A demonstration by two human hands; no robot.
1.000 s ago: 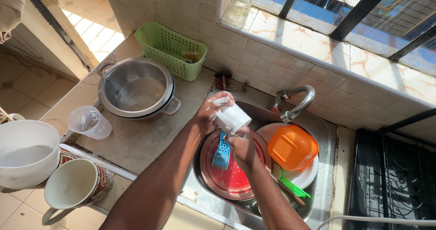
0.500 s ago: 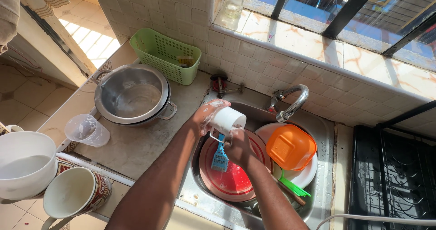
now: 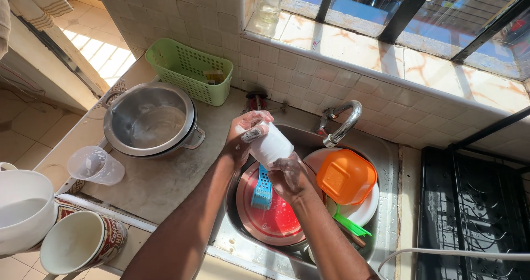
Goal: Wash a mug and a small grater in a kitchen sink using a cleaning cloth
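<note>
Both hands have lifted a touch since a moment ago and the white cup (image 3: 272, 146) now tilts further over, mouth toward the left hand (image 3: 247, 136), above the red plate (image 3: 276, 225) and blue brush (image 3: 263, 187) in the sink (image 3: 386, 164). That left hand closes its grip around the cup's rim end with a scrub pad tucked at the fingers, while the soapy right hand (image 3: 291, 176) clasps the base from below, so this looks like the scrubbing step. Next, I judge, comes turning the cup under the tap (image 3: 343, 124), keeping clear of the orange lid (image 3: 346, 176).
</note>
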